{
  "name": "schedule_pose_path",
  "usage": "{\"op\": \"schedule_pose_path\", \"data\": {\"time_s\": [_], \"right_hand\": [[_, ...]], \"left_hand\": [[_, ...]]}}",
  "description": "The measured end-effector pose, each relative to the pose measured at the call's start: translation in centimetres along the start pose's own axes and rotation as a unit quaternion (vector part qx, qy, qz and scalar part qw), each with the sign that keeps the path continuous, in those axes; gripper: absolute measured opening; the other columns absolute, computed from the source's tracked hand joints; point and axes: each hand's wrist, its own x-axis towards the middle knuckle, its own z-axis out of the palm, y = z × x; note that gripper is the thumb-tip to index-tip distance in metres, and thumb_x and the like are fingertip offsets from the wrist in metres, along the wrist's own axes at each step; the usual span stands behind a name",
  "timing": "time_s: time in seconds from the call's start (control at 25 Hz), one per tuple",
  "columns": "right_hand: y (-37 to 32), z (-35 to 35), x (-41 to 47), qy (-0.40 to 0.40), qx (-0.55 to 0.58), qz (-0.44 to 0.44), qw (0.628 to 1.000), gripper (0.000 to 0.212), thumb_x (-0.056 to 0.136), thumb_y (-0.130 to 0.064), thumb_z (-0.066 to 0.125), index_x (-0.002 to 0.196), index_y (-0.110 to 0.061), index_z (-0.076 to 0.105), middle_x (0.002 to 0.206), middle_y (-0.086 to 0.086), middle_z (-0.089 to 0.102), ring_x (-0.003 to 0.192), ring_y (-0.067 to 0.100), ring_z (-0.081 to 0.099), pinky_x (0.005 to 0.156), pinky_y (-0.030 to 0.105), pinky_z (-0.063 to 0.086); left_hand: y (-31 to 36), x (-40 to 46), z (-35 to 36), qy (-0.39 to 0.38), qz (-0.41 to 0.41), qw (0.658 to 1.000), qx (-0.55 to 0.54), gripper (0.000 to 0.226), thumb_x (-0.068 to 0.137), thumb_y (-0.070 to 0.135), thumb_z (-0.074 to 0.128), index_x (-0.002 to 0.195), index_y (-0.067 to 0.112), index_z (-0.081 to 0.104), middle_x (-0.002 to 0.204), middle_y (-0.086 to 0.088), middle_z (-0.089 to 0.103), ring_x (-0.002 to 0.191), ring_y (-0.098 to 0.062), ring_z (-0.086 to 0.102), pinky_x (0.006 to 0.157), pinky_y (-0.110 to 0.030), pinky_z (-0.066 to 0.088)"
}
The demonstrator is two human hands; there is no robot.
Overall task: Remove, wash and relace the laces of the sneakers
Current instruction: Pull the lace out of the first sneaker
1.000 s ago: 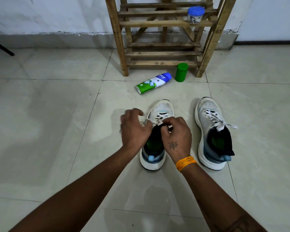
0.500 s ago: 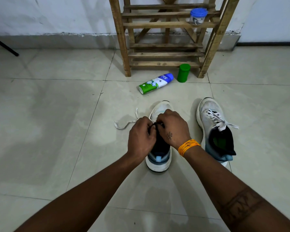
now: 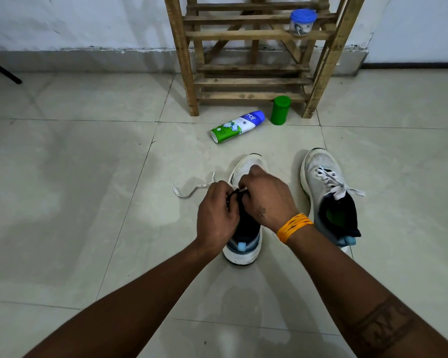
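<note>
Two white sneakers with dark collars stand on the tiled floor. The left sneaker (image 3: 245,244) is under both my hands. My left hand (image 3: 216,215) has its fingers curled at the shoe's throat, on the dark tongue or lace area. My right hand (image 3: 265,200) pinches a bit of white lace over the eyelets. A loose end of that white lace (image 3: 192,188) trails on the floor to the left of the shoe. The right sneaker (image 3: 327,192) stands apart, still laced, with its lace ends (image 3: 347,191) lying loose.
A wooden rack (image 3: 254,81) stands against the far wall, with a blue-lidded jar (image 3: 301,21) on a shelf. In front of it lie a green and white bottle (image 3: 237,126) and a green cylinder container (image 3: 280,110). A dark pole (image 3: 3,72) crosses the far left.
Both hands have moved together toward the toe end of the left sneaker's lacing. A loose lace end has come out and now lies on the floor at the left.
</note>
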Motion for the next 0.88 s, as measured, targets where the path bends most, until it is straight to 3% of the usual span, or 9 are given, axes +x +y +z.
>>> {"op": "schedule_pose_path", "data": {"time_s": [0.2, 0.4, 0.64, 0.88], "right_hand": [[-0.1, 1.3, 0.4, -0.004, 0.014, 0.039, 0.999, 0.018, 0.092, -0.027, 0.057, 0.097, -0.013, 0.068, 0.101, 0.010, 0.060, 0.088, 0.039, 0.064, 0.070, 0.043, 0.052], [3.9, 0.6, 0.9, 0.111, 0.064, 0.212, 0.969, 0.022, 0.090, -0.024, 0.058, 0.091, -0.004, 0.066, 0.096, 0.021, 0.065, 0.091, 0.043, 0.063, 0.073, 0.045, 0.048], [0.9, -0.1, 0.4, 0.014, 0.029, 0.019, 0.999, 0.034, 0.082, -0.030, 0.064, 0.115, -0.023, 0.067, 0.106, 0.006, 0.068, 0.097, 0.036, 0.065, 0.075, 0.040, 0.051], [0.1, 2.1, 0.4, 0.021, 0.027, 0.062, 0.998, 0.014, 0.092, -0.024, 0.054, 0.096, -0.013, 0.061, 0.097, 0.011, 0.064, 0.088, 0.042, 0.065, 0.069, 0.043, 0.049]], "left_hand": [[-0.1, -0.3, -0.1, 0.006, 0.005, 1.000, 0.000, 0.011, 0.096, 0.012, 0.060, 0.089, 0.014, 0.051, 0.084, 0.004, 0.054, 0.075, -0.010, 0.047, 0.066, -0.026, 0.036], [-0.2, -0.2, -0.4, 0.011, 0.029, 1.000, 0.000, 0.012, 0.093, 0.008, 0.063, 0.088, 0.012, 0.052, 0.083, 0.003, 0.053, 0.076, -0.012, 0.047, 0.066, -0.025, 0.035], [-0.3, -0.6, 0.1, 0.016, 0.028, 0.999, -0.013, 0.010, 0.095, 0.010, 0.061, 0.091, 0.013, 0.052, 0.085, 0.005, 0.053, 0.076, -0.013, 0.048, 0.067, -0.029, 0.040], [-0.5, -0.5, 0.0, 0.015, 0.017, 1.000, -0.018, 0.010, 0.096, 0.011, 0.061, 0.092, 0.013, 0.052, 0.085, 0.003, 0.056, 0.078, -0.014, 0.051, 0.067, -0.033, 0.043]]}}
